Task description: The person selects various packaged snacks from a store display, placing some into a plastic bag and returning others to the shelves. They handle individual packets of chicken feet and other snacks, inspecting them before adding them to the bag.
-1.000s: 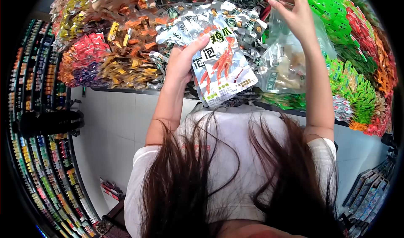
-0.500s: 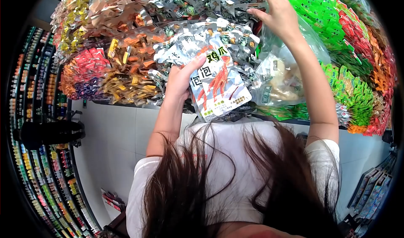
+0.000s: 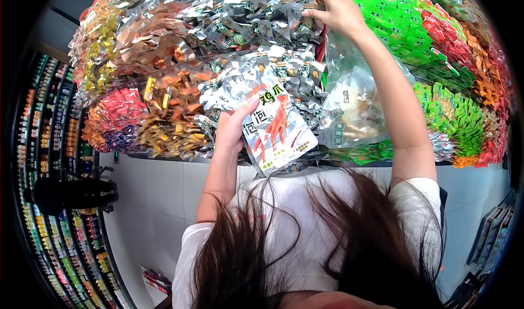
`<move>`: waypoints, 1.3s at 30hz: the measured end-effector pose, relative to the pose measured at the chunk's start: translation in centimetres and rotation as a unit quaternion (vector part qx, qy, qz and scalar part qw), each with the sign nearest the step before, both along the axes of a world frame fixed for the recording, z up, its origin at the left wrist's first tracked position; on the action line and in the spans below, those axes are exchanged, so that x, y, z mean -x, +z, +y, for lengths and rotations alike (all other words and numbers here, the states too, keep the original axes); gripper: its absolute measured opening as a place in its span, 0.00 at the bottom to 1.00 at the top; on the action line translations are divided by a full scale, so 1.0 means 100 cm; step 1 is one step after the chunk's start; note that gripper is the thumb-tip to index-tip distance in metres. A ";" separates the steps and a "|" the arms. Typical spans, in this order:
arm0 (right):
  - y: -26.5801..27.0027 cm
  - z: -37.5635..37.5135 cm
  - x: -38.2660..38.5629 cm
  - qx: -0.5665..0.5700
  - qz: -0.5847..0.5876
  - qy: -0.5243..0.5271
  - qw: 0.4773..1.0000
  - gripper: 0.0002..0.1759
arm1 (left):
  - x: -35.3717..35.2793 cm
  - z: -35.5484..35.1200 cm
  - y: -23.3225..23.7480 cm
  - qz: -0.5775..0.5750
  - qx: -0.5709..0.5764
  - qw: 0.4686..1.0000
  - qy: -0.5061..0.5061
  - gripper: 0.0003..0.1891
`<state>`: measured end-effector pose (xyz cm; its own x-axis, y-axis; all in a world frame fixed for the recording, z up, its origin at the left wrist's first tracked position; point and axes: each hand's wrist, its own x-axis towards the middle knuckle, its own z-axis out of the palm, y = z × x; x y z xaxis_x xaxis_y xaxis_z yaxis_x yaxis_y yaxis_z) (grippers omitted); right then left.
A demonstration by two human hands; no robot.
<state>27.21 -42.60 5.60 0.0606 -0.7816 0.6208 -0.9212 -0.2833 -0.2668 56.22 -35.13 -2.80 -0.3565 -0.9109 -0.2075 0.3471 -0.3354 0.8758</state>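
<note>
My left hand (image 3: 234,126) grips a stack of silver snack packets, thumb across the top one. That front chicken feet packet (image 3: 281,129) is tilted, with red feet and black lettering on white-and-silver film. At the far side of the display, my right hand (image 3: 335,11) reaches over small silver packets (image 3: 240,6), its thumb and fingers apart at the edge of the pile. Beneath my right forearm lies a clear plastic bag (image 3: 330,120) with pale packets inside. More silver packets (image 3: 295,63) are heaped just beyond the held stack.
Green packets (image 3: 376,25) fill the display's right side, with red packets (image 3: 447,30) beyond. Orange-brown packets (image 3: 180,107) and red packets (image 3: 117,110) lie at left. Stocked shelves (image 3: 49,145) line the far left, where a person in dark clothing (image 3: 71,194) stands.
The view has shifted, so the display sits slightly lower and more of its far side shows. My left hand still holds the packets; my right hand remains over the far silver ones.
</note>
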 end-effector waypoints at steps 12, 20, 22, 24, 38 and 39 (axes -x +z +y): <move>-0.032 0.020 -0.010 0.092 0.102 -0.004 0.991 0.21 | -0.001 0.000 -0.001 -0.006 -0.006 1.000 0.008 0.21; -0.030 0.010 -0.001 0.084 0.152 0.007 0.985 0.20 | -0.001 0.001 -0.003 -0.011 -0.007 1.000 0.005 0.21; -0.022 0.001 0.004 0.072 0.127 0.012 0.989 0.20 | -0.001 0.001 -0.004 0.008 0.011 1.000 -0.001 0.21; -0.013 -0.007 0.010 0.029 0.111 0.026 0.993 0.20 | -0.001 0.003 -0.004 0.004 0.009 1.000 -0.001 0.21; 0.002 -0.015 0.028 0.046 0.078 0.071 0.993 0.18 | 0.001 0.004 -0.003 -0.007 0.001 1.000 0.005 0.20; 0.002 -0.015 0.029 0.046 0.077 0.070 0.993 0.18 | 0.002 0.004 -0.002 -0.010 0.001 1.000 0.006 0.20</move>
